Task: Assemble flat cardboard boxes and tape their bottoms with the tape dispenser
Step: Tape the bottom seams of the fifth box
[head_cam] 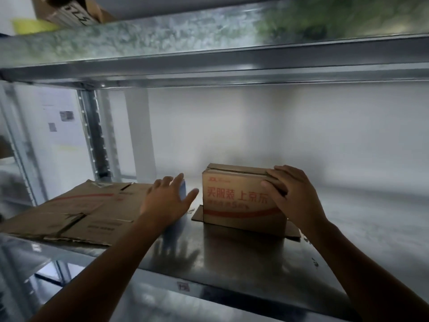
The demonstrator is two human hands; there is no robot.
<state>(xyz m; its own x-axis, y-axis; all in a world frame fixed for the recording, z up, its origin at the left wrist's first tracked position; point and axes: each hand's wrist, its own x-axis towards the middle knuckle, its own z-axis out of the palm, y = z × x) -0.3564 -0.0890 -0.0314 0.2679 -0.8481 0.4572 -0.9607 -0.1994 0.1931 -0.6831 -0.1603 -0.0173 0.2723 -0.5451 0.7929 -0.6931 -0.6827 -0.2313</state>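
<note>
A small assembled cardboard box [236,205] with red print stands on the metal shelf [232,259], its lower flaps splayed out flat on both sides. My right hand [292,194] grips the box's top right corner, fingers over the top and thumb on the front face. My left hand [167,201] hovers to the left of the box with fingers spread and straight. A blue object [183,190] shows just past its fingers, mostly hidden by the hand. Flat cardboard boxes [76,212] lie stacked on the shelf's left part.
Another metal shelf [209,54] runs close overhead, with a cardboard box [69,10] and something yellow on it. An upright shelf post [92,135] stands at the back left. A white wall lies behind the shelf.
</note>
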